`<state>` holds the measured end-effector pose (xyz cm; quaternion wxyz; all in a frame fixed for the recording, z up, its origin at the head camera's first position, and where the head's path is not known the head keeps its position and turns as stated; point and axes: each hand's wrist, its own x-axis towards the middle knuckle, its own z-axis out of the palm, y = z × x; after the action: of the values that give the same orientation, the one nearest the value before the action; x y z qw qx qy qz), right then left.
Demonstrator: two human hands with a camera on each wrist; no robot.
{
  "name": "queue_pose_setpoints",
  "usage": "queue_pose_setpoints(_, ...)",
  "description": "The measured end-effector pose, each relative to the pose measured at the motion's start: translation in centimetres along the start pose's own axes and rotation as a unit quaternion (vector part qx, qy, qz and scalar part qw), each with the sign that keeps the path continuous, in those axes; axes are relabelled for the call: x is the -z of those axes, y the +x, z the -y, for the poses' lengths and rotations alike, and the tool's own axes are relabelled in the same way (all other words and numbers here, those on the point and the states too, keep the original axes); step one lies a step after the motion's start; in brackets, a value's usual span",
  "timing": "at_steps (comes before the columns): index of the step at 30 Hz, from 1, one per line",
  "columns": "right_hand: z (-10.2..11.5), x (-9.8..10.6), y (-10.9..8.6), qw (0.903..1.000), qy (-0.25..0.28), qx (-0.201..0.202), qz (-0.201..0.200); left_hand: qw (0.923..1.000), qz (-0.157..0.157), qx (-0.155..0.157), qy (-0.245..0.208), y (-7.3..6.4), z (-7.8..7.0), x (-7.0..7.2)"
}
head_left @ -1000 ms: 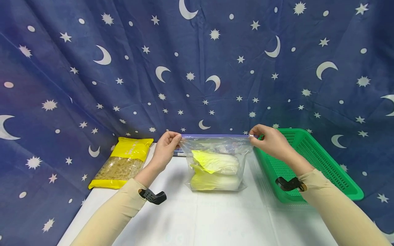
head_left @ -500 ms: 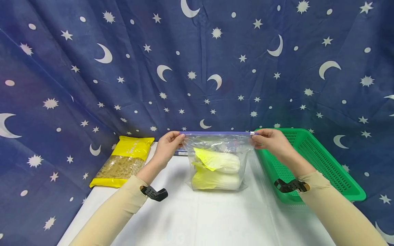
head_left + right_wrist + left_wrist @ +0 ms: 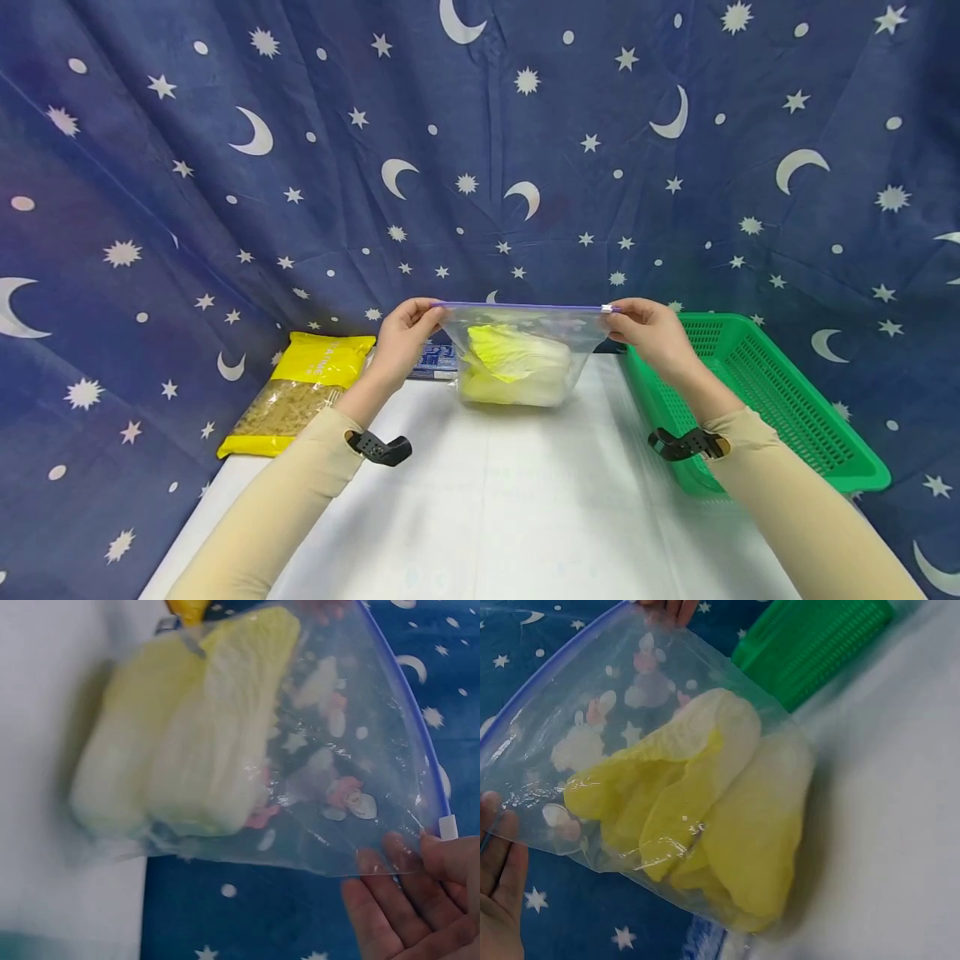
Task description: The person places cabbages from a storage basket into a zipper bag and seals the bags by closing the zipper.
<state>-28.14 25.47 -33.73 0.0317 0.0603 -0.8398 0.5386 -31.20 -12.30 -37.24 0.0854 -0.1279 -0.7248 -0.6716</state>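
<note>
A clear zip bag with a purple top strip hangs between my two hands in the head view. Two pale napa cabbage pieces, yellow at the leaves, lie one over the other inside it. My left hand pinches the bag's upper left corner between thumb and fingers. At the upper right corner my right hand pinches the strip, right beside its white slider. Printed cartoon figures show on the bag's far side. In the right wrist view the strip runs straight to the right thumb.
A yellow pack with a see-through middle lies at the back left of the white table. Behind the bag lies a flat blue packet. A green basket stands on the right. A dark blue starry curtain closes off the back.
Both hands have lifted the zip bag, and its bottom now shows higher and farther back. Earlier, the right fingers were at the slider; they then shifted to the corner beside it.
</note>
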Motion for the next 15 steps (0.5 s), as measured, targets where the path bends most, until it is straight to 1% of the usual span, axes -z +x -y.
queue_pose_setpoints(3,-0.4,-0.6,-0.6,0.9997,-0.021,0.001,0.012,1.0,0.0,0.008,0.006,-0.7,0.6,0.9)
queue_pose_setpoints(6,-0.5,-1.0,-1.5,0.9989,-0.039,0.005,0.025,0.9996,0.014,0.015,0.021,-1.8,1.0,1.8)
queue_pose_setpoints(7,-0.5,-1.0,-1.8,0.9984,-0.046,0.009,0.03,0.9994,0.022,0.015,0.023,-2.3,1.0,2.1)
queue_pose_setpoints(10,-0.5,-1.0,-3.1,0.9965,-0.06,0.03,0.05,0.9972,0.052,0.017,0.051,-3.7,1.2,3.1)
queue_pose_setpoints(13,-0.7,-1.1,-4.4,0.9932,-0.077,0.054,0.069,0.9924,0.089,0.018,0.083,-5.1,1.3,4.1)
queue_pose_setpoints(15,-1.0,-1.2,-5.3,0.9911,-0.082,0.066,0.082,0.9874,0.113,0.022,0.108,-6.0,1.2,4.7)
